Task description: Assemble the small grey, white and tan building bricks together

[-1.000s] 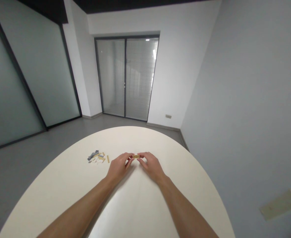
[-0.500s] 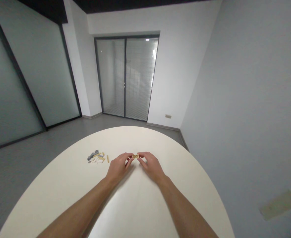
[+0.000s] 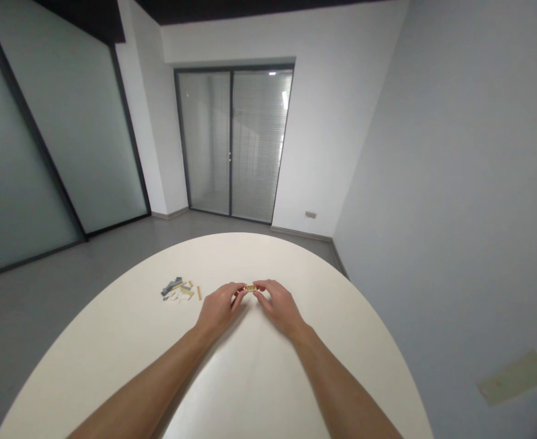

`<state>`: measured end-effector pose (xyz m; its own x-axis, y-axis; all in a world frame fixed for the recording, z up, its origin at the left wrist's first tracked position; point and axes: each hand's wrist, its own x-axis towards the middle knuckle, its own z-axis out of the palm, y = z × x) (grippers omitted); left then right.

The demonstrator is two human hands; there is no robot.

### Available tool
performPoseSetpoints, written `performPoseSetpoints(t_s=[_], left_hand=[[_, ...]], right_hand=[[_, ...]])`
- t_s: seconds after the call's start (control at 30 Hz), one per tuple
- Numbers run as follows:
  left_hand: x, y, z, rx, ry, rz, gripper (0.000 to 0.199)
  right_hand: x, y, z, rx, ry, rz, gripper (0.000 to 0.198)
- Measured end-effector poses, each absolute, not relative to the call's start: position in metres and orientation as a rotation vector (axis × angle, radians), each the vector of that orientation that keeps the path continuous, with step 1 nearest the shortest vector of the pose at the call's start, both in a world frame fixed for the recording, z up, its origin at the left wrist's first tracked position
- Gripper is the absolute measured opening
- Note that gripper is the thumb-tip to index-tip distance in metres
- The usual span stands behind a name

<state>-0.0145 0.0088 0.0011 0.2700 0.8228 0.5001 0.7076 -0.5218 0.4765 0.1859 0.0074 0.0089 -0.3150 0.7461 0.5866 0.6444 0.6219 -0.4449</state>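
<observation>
A small tan building brick (image 3: 250, 288) is held between my two hands over the table, with a row of round shapes showing on the side toward me. My left hand (image 3: 220, 305) pinches its left end between thumb and fingers. At the right end, my right hand (image 3: 278, 305) grips it the same way. Left of my left hand lies a loose pile of small building bricks (image 3: 186, 293) in grey, tan and white. One narrow tan piece (image 3: 199, 292) lies apart from the pile, nearest to my left hand.
The round white table (image 3: 250, 378) has its curved far edge just beyond my hands. A grey wall (image 3: 455, 183) rises close on the right. Glass doors (image 3: 231, 146) in dark frames stand at the back, past the grey floor.
The tan brick seems tilted very slightly between my fingers. Both hands and the pile stay where they were.
</observation>
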Motion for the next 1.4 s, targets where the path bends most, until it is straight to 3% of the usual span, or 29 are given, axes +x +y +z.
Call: performPoseSetpoints(t_s=[1.4], left_hand=[[-0.0125,0.0034,0.0074,2.370,1.372,1.164,0.021]], right_hand=[[0.1871,0.0071,0.0080,-1.156,-2.057,0.183,0.022]])
